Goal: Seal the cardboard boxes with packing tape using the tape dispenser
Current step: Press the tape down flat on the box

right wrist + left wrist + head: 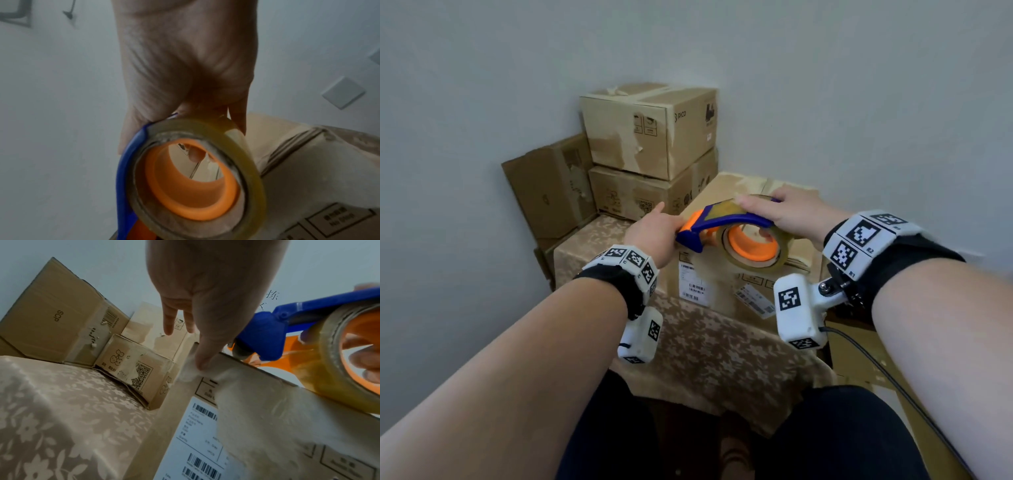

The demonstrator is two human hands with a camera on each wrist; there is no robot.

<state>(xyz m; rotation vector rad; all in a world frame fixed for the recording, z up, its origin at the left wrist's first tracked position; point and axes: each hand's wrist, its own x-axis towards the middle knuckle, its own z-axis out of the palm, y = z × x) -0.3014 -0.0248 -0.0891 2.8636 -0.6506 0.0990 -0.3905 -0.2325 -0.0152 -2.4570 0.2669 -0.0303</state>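
A blue and orange tape dispenser (pixel 729 222) with a roll of clear tape (pixel 756 250) hovers over the near top edge of a cardboard box (pixel 722 277) with shipping labels. My right hand (pixel 791 212) grips the dispenser from above, fingers curled round the roll (pixel 185 178). My left hand (pixel 654 229) is at the dispenser's front end. In the left wrist view its thumb (pixel 203 361) presses the tape end onto the box's edge (pixel 267 402), while the other fingers (pixel 169 321) stay straight. A band of tape runs down the box's front face.
The box stands on a small table with a floral cloth (pixel 705 342) in a room corner. Behind it are two stacked boxes (pixel 650 130) (pixel 640 192) and one leaning on the left wall (pixel 548 185). Flat cardboard (pixel 859 349) and a cable (pixel 887 370) lie at the right.
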